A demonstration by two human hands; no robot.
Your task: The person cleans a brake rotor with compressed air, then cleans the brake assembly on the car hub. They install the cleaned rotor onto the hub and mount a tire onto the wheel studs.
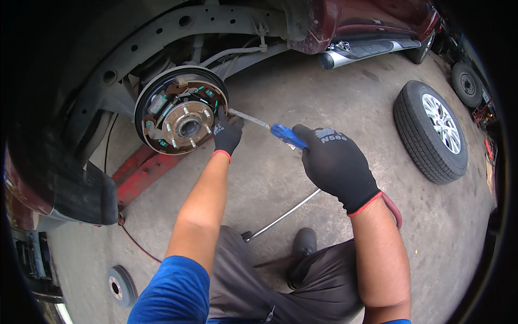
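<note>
A drum brake assembly (162, 110) is exposed under the raised vehicle, with its studded hub (181, 128), springs and curved brake shoes showing. My left hand (227, 135), in a black glove with a red cuff, touches the right edge of the assembly. Its fingers look closed there, but what they hold is hidden. My gloved right hand (339, 167) grips a blue-handled tool (288, 136) with a long grey metal shaft. The shaft points left, its tip close to my left hand and the brake's rim.
A red jack (141, 171) stands beneath the brake. The removed wheel (431, 131) stands on the floor at right. A brake drum (122, 287) lies lower left. A metal bar (283, 216) and a hose (393, 210) are near my legs; a side step (372, 51) juts above.
</note>
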